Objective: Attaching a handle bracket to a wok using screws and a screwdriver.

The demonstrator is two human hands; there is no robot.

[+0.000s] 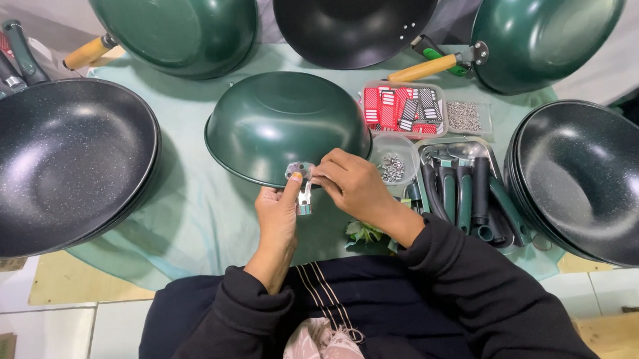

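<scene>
A green wok [279, 123] lies upside down on the pale green cloth [188, 210] in front of me. My left hand [279, 213] presses a small metal handle bracket [301, 184] against the wok's near rim, thumb on top of it. My right hand [349, 185] pinches at the same bracket from the right, fingers closed on something too small to make out.
A small clear bowl of nuts and washers [393, 166] sits by my right hand. Behind it stand a box of red packets [402, 109], a box of screws [465, 116] and a tray of green handles [464, 189]. Black woks [52, 162] [600, 177] and green woks [177, 25] [546, 18] ring the table.
</scene>
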